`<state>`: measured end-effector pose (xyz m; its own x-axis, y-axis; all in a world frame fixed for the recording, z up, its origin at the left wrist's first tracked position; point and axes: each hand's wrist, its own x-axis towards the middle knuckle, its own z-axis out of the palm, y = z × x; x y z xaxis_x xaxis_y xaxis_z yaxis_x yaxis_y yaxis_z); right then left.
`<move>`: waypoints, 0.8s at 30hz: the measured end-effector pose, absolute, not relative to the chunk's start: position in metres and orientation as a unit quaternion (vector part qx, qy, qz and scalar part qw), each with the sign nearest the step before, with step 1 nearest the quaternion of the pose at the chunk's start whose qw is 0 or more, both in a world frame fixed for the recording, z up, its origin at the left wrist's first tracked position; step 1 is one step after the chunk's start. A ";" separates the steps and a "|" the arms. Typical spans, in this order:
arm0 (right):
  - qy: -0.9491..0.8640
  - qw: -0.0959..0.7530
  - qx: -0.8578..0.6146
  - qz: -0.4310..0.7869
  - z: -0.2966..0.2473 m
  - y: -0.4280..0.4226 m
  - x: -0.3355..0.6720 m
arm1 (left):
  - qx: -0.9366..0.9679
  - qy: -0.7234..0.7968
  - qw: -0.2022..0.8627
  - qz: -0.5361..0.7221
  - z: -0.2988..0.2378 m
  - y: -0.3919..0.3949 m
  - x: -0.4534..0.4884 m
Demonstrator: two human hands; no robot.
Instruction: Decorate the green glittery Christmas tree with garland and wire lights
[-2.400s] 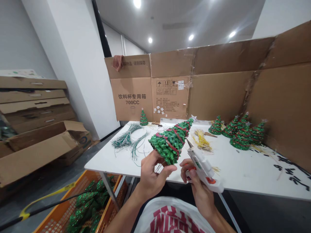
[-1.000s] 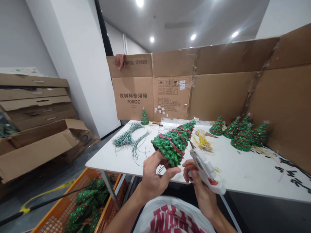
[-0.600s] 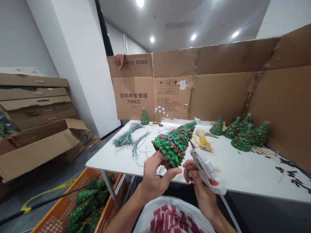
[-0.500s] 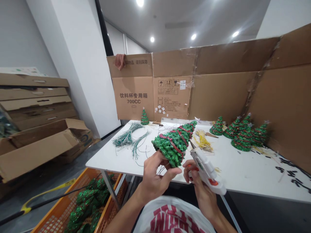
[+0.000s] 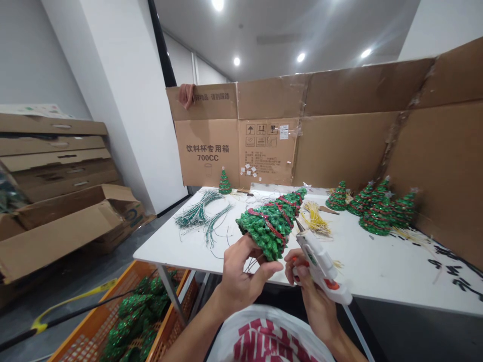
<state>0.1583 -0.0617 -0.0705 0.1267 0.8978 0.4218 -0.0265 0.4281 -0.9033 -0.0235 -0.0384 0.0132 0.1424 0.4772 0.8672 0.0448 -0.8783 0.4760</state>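
Note:
My left hand (image 5: 243, 271) grips a small green Christmas tree (image 5: 269, 223) by its base. The tree lies tilted, its top pointing up and to the right, and red glittery garland winds around it. My right hand (image 5: 307, 281) is closed round the handle of a white glue gun (image 5: 319, 261) with an orange trigger. The gun's metal nozzle points up-left, close beside the tree's right side; whether it touches cannot be made out. A glue stick (image 5: 356, 329) sticks out of the gun's back end.
Bundles of green wire ties (image 5: 202, 213) and yellow ties (image 5: 316, 219) lie on the white table (image 5: 377, 266). Several finished trees (image 5: 375, 213) stand at right, one small tree (image 5: 224, 182) at back left. Cardboard (image 5: 347, 146) walls the back. An orange crate (image 5: 81, 327) holds more trees.
The glue gun's nozzle has shifted very slightly right and down along the tree's side. Otherwise both hands and the tree stay almost still.

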 end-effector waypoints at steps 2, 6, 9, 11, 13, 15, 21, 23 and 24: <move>-0.553 0.639 -0.392 0.364 -0.071 -0.062 0.158 | 0.735 0.174 0.175 0.632 0.013 -0.039 -0.023; -0.542 0.651 -0.390 0.360 -0.070 -0.064 0.156 | 0.736 0.175 0.175 0.630 0.015 -0.039 -0.023; -0.554 0.645 -0.388 0.356 -0.070 -0.063 0.157 | 0.737 0.178 0.174 0.629 0.015 -0.039 -0.023; -0.558 0.644 -0.386 0.353 -0.069 -0.063 0.158 | 0.736 0.180 0.172 0.629 0.014 -0.038 -0.023; -0.553 0.648 -0.387 0.352 -0.069 -0.063 0.158 | 0.734 0.182 0.170 0.632 0.013 -0.038 -0.023; -0.549 0.650 -0.389 0.353 -0.069 -0.063 0.158 | 0.734 0.178 0.169 0.633 0.013 -0.038 -0.023; -0.554 0.649 -0.380 0.359 -0.074 -0.061 0.160 | 0.735 0.174 0.184 0.629 0.013 -0.038 -0.023; -0.551 0.650 -0.381 0.359 -0.073 -0.062 0.160 | 0.735 0.171 0.184 0.630 0.013 -0.037 -0.023; -0.549 0.651 -0.382 0.359 -0.072 -0.062 0.159 | 0.735 0.171 0.185 0.630 0.013 -0.037 -0.023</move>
<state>0.1591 -0.0622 -0.0722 0.1403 0.8865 0.4409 -0.0476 0.4508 -0.8913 -0.0226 -0.0372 0.0130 0.1476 0.4835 0.8628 0.0178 -0.8735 0.4865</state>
